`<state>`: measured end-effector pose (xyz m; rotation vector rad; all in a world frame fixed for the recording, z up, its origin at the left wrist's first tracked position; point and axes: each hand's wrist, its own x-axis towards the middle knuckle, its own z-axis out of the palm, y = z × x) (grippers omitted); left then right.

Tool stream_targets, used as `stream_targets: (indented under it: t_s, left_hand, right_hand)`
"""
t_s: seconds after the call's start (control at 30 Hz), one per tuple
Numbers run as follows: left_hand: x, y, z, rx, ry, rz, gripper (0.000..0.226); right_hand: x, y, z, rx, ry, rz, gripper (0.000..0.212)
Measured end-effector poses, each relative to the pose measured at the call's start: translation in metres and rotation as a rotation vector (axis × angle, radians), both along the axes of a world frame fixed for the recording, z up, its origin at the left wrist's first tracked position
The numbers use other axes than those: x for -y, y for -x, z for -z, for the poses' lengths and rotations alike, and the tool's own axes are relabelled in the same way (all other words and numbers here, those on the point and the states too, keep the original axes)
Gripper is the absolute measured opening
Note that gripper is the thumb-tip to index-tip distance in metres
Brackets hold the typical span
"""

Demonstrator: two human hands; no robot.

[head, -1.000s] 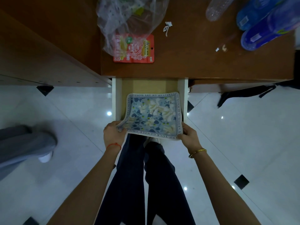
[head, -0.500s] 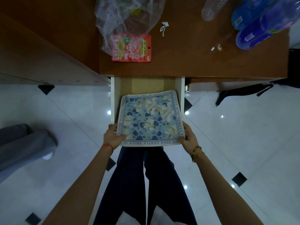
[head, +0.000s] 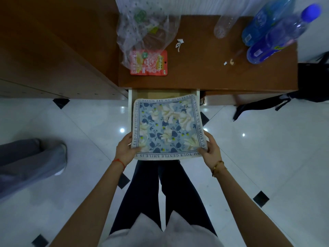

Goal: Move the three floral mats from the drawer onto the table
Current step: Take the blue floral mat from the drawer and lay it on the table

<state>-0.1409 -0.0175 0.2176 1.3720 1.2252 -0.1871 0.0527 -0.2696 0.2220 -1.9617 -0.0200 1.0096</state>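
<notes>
Lifting stage of the job. Floral mat (head: 167,127) held flat above the open drawer (head: 130,111), gripped at its two near corners: left hand (head: 124,150) closed on the near left corner, thumb on top of the border, right hand (head: 210,150) closed on the near right corner the same way. Far edge of the mat reaching almost to the front lip of the surface (head: 204,75), a strip of pale drawer bottom showing beyond it. Impossible to tell whether this is one mat or a stack of several, or whether more lie underneath in the drawer, since the mat hides most of the inside. No mat on the surface yet, so probably early in the task.

Next move, as a judgement: raise the mat clear of the drawer walls and carry it away and up over the surface edge, keeping both corners pinched so the soft cloth does not sag or fold. Landing spot needs choosing: red snack packet (head: 148,63) and clear plastic bag (head: 146,27) on the far left, blue bottles (head: 272,34) on the far right, a bit of white string (head: 179,44) and crumbs between. Bare wood in the near middle looks the best place.
</notes>
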Motion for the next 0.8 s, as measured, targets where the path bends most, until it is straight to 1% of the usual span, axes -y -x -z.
stream_targets:
  t_s: [0.17,0.4,0.57,0.7,0.8]
  left_hand:
    - [0.009,0.0,-0.067,0.087,-0.038,-0.01,0.066]
    - [0.016,-0.002,-0.148,0.2,-0.106,0.052,0.067]
    - [0.016,-0.009,-0.194,0.289,-0.152,0.131,0.066]
    - [0.013,-0.024,-0.224,0.349,-0.135,0.176,0.066]
    - [0.011,-0.041,-0.244,0.396,-0.133,0.272,0.066]
  right_hand:
    - [0.012,0.01,-0.059,0.027,0.0,0.051,0.066]
    - [0.027,0.02,-0.141,0.111,-0.122,0.165,0.064]
    - [0.033,0.025,-0.184,0.169,-0.186,0.246,0.058]
    - [0.04,0.033,-0.212,0.213,-0.228,0.327,0.056]
    - [0.049,0.046,-0.231,0.263,-0.255,0.425,0.057]
